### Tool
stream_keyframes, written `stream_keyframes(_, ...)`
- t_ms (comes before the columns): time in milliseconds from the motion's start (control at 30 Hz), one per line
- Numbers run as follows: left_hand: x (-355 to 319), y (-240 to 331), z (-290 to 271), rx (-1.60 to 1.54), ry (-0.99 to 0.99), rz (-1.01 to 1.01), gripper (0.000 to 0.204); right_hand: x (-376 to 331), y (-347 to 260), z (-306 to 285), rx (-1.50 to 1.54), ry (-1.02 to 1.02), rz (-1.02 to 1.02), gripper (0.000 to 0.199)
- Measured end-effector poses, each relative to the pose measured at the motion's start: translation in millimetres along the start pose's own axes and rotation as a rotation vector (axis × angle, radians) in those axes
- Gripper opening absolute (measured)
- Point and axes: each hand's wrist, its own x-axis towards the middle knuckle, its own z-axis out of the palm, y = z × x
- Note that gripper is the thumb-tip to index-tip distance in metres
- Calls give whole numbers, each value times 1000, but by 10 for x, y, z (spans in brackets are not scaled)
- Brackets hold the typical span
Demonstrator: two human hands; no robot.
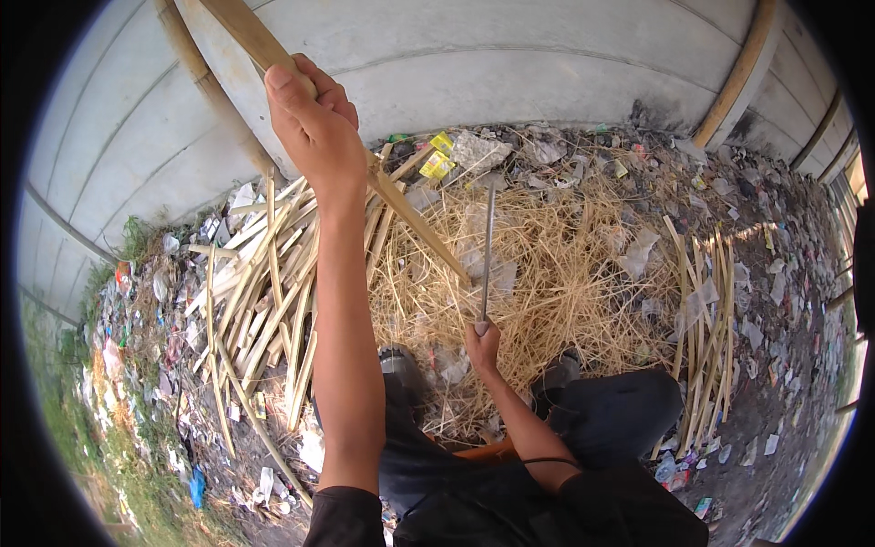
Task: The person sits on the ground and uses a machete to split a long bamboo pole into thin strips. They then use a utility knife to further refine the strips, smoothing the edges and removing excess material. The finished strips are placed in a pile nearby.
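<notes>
Yellow packets (437, 166) with printed faces lie among the litter near the concrete wall (510, 82); whether they contain anything cannot be told. The left hand (314, 128) is clamped around a split bamboo strip (419, 226), which slants through its grip, with the lower end above the pale shavings (574, 301). The right hand (483, 346) is closed on the handle of a long, narrow knife (488, 246), its blade pointing away from the person, just right of the strip's lower end. Bamboo strips (264, 292) are heaped to the left; a smaller bundle (706, 337) lies to the right.
</notes>
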Motion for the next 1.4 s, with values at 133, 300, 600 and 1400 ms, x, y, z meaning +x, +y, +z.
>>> stream_keyframes(133,40,-14,5,-29,13,3,58,-163,789,-71,-257,-340,625,29)
stream_keyframes(300,29,-13,-22,-1,13,5,58,-112,692,-243,510,-480,925,25)
stream_keyframes(600,41,-32,28,-39,27,57,51,330,-171,-105,184,-151,111,22)
stream_keyframes(1400,-21,-4,132,-67,35,36,49,120,304,-291,5,-332,308,17)
